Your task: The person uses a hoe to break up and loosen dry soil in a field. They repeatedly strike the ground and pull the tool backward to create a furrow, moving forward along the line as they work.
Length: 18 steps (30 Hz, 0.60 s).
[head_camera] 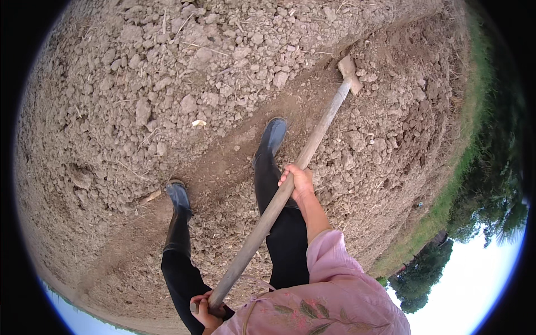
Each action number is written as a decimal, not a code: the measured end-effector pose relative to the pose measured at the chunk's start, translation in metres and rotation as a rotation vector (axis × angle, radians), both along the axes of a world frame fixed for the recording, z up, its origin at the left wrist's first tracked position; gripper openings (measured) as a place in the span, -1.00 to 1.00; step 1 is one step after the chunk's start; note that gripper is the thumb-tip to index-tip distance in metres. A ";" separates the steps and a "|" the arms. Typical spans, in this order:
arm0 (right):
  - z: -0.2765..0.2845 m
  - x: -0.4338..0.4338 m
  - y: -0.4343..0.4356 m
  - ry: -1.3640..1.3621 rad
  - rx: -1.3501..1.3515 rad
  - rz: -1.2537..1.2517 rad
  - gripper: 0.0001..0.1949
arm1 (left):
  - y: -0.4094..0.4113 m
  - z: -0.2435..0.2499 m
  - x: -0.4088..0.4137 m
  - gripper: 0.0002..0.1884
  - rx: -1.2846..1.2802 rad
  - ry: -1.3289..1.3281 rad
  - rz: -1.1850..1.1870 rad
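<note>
A hoe with a long wooden handle [264, 222] slants across the view from lower left to upper right. My right hand [298, 181] is wrapped around the middle of the handle. Near the butt end, my left hand [207, 313] grips it close to my waist. The soil-coated hoe head [351, 75] rests at the ground in a shallow furrow [310, 88], by the edge of the clods. How deep its blade sits is hard to tell.
My black rubber boots, the left [178, 197] and the right [274, 134], stand along the bare furrow. Cloddy soil [167, 92] with bits of straw lies on both sides. A pale scrap [199, 123] sits among the clods. Grass [471, 142] and trees [427, 272] border the field at right.
</note>
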State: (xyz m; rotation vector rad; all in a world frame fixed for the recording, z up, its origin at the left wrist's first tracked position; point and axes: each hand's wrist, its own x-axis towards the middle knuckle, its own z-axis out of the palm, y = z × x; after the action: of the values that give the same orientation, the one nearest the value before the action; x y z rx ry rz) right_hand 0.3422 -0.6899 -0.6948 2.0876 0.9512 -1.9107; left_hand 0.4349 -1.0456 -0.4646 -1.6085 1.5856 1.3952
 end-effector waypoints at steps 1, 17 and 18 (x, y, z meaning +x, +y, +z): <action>0.004 -0.002 -0.001 -0.022 -0.011 -0.010 -0.90 | 0.004 0.004 -0.004 -0.85 -0.061 -0.047 0.008; 0.002 -0.017 0.029 -0.021 0.051 0.021 -0.91 | -0.003 -0.012 0.016 -0.89 -0.003 0.027 -0.244; -0.001 -0.015 0.031 -0.037 0.022 0.014 -0.90 | 0.001 -0.009 0.014 -0.89 -0.035 0.047 -0.259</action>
State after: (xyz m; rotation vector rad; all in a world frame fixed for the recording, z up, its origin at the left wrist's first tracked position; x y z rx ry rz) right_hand 0.3271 -0.6586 -0.6957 2.1147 0.9807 -1.8569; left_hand 0.4487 -1.0442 -0.4738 -1.3409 1.7823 1.2818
